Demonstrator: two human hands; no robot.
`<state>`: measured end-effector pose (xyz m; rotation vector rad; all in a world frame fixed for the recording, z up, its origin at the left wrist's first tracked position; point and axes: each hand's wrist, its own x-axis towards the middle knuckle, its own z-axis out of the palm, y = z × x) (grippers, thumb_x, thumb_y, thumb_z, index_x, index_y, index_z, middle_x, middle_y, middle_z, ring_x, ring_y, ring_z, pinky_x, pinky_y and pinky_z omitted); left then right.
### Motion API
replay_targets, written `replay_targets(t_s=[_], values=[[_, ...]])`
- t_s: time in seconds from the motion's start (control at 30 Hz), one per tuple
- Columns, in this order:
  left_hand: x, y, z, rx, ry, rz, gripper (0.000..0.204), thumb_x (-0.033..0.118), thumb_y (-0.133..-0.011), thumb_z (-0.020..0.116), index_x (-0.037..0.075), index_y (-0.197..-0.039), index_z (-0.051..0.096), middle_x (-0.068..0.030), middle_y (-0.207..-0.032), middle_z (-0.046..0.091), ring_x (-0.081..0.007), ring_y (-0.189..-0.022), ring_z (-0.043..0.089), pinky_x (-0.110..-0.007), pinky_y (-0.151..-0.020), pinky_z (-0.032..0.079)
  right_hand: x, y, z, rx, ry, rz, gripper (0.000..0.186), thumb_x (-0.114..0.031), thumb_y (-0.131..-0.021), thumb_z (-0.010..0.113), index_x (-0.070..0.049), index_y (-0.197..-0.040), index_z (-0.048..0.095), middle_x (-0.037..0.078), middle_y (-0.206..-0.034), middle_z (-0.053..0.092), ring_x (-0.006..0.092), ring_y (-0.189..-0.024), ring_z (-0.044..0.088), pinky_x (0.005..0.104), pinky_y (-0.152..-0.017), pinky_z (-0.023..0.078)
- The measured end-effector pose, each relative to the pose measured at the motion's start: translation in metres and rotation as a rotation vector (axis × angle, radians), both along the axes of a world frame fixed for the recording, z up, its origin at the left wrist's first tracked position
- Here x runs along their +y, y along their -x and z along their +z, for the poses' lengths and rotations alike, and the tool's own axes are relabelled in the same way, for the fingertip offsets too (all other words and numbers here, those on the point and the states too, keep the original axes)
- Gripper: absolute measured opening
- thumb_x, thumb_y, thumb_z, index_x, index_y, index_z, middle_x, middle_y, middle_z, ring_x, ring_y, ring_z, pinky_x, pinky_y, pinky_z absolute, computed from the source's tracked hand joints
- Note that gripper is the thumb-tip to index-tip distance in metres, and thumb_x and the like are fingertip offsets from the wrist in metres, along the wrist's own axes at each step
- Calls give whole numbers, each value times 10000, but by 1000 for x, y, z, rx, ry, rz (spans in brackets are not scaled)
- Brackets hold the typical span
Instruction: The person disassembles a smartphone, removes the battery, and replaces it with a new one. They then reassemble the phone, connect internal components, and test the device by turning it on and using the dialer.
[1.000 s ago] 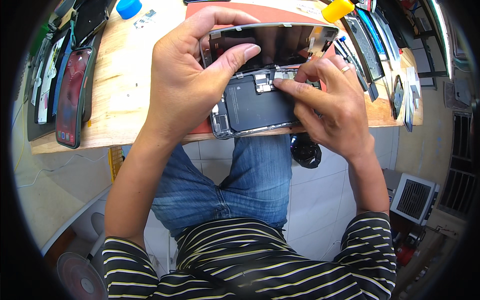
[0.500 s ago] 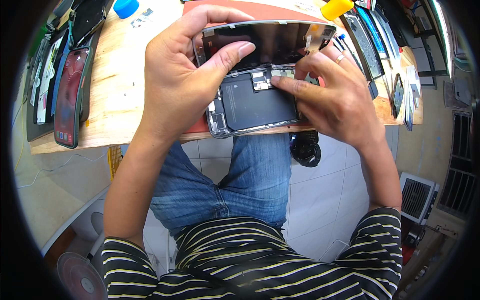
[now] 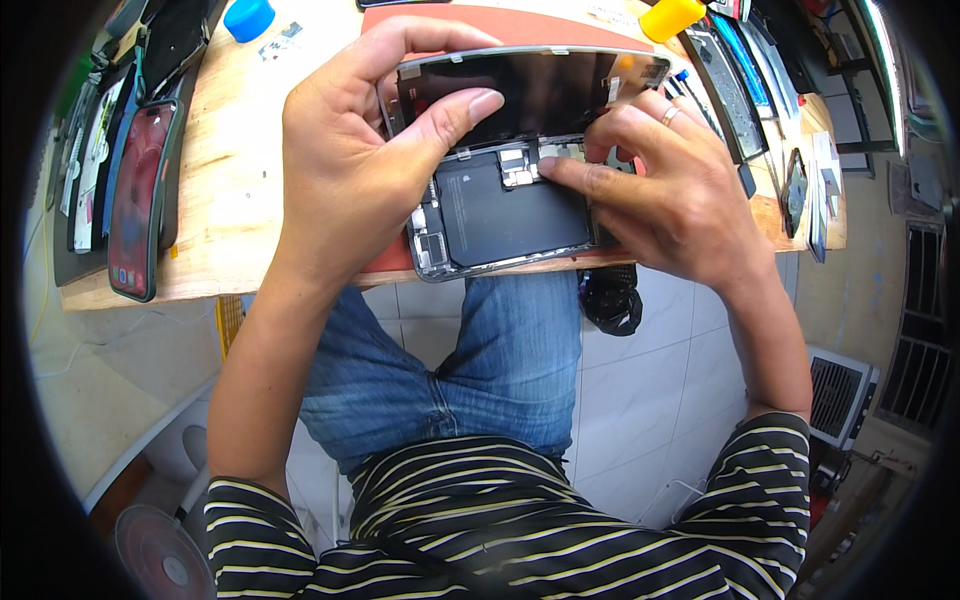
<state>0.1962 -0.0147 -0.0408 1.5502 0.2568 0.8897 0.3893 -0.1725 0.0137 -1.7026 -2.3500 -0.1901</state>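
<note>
An opened smartphone [image 3: 515,222] lies at the table's front edge, its dark battery and part of its circuit board showing. My left hand [image 3: 370,160] grips the phone's screen [image 3: 545,95], thumb across its black inner face and fingers behind the top edge. The screen is tilted up behind the phone body. Over the right side, my right hand [image 3: 672,190] is closed, one fingertip pressing beside the small metal parts of the board [image 3: 519,168]. Its other fingers curl near the screen's right end, and what they touch there is partly hidden.
A red-brown mat [image 3: 385,262] lies under the work. Another phone [image 3: 143,200] stands at the left, beside stacked phone parts. A blue cap [image 3: 249,18] and a yellow bottle [image 3: 672,17] sit farther back. More phone parts [image 3: 728,90] crowd the right side.
The phone and both hands have shifted slightly left and toward me. The left grip and the right fingertip's place on the board look the same.
</note>
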Motion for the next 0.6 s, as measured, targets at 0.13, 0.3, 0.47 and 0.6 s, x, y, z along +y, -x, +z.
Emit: replay_targets(t_s=[0.13,0.3,0.47,0.6], values=[[-2,1,-1,-4,3,20,326,-62,-924,738,-62,-1232,631,-119,-1134,712,-153,-1033,684,-268,-934,538,0,-1,2,14,-8,26,330,-153,-700,788,-113,-1027,773,46,-905,584,247,-863,606,379,-743,508],[-9,16,17,8,308,101,355,-93,-876,739,-27,-1187,580,-133,-1138,699,-182,-1058,690,-310,-938,562,-27,8,8,488,-191,-265,311,24,-803,728,-58,-1097,789,74,-869,671,192,-759,628,312,-713,500],[-50,57,29,24,767,-140,788,-144,-793,756,-3,-1432,317,-243,-1224,686,-257,-1119,703,-378,-1001,559,-74,13,1,1029,-286,-587,164,14,-912,705,44,-1063,760,76,-906,709,108,-770,640,246,-691,500],[-84,71,11,116,884,-270,809,-151,-782,784,-58,-1490,406,-204,-1281,685,-241,-1167,684,-378,-1034,538,-101,20,-10,1324,-258,-723,158,-6,-935,714,43,-1080,755,54,-924,708,78,-799,630,221,-717,488]])
